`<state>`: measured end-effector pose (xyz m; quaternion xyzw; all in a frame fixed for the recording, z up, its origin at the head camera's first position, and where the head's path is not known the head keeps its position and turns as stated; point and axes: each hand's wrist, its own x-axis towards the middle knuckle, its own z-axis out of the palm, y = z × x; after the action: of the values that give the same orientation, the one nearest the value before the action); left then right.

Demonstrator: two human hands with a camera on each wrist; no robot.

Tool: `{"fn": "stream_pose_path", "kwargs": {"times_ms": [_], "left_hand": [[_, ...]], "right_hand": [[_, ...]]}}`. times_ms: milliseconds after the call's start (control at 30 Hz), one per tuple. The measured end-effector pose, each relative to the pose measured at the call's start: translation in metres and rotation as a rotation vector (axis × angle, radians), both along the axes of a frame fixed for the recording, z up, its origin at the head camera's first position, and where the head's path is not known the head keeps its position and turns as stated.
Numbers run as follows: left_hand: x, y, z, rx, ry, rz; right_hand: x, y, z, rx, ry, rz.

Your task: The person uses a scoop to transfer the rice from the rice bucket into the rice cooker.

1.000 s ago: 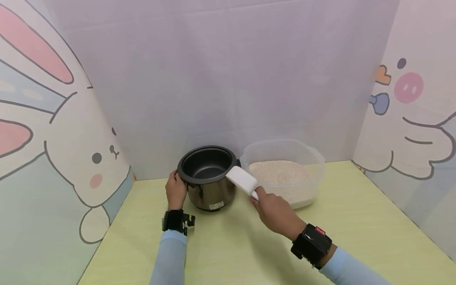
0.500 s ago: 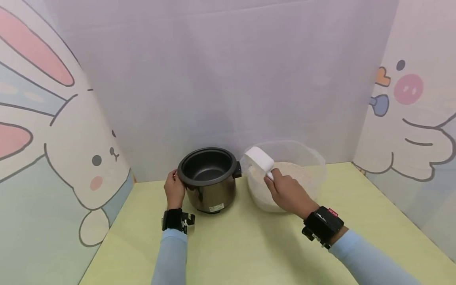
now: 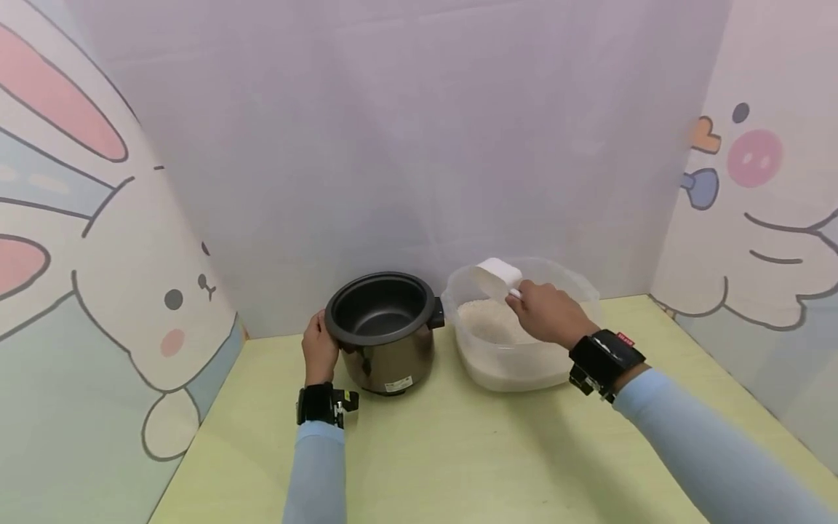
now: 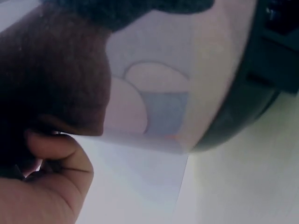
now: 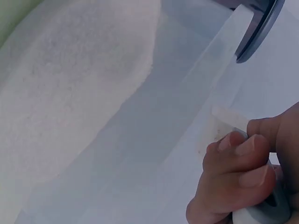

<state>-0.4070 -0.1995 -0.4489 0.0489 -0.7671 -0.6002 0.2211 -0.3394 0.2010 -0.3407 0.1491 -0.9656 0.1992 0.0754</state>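
Head view: right hand [image 3: 548, 314] holds a white scoop [image 3: 497, 279] over the rice tub [image 3: 576, 291]; left hand [image 3: 318, 349] grips the empty cooker pot [image 3: 382, 327] at 9 o'clock.

Cooker [image 3: 382, 331] beside tub [image 3: 524, 364] (touching); table front [image 3: 445, 466] open.

A staged tabletop booth: cartoon-rabbit wall panels [image 3: 98, 240], plain backdrop [image 3: 406, 145], yellow-green table [image 3: 445, 451].
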Motion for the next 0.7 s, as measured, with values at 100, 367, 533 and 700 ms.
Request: {"fn": "stream_pose_path", "kwargs": {"times_ms": [100,367,533,700], "left_hand": [[-0.001,0.001,0.001,0.047,-0.002,-0.012],[-0.001,0.002,0.002,0.160,-0.019,-0.034],[0.000,0.002,0.003,0.186,-0.011,-0.081],[-0.001,0.000,0.003,0.234,0.008,-0.111]], "right_hand": [[-0.008,0.005,0.007,0.052,-0.063,-0.022],[-0.027,0.016,0.000,0.181,-0.129,-0.022],[-0.032,0.027,-0.008,0.225,-0.145,-0.069],[-0.036,0.037,-0.012,0.222,-0.192,-0.104]]}}
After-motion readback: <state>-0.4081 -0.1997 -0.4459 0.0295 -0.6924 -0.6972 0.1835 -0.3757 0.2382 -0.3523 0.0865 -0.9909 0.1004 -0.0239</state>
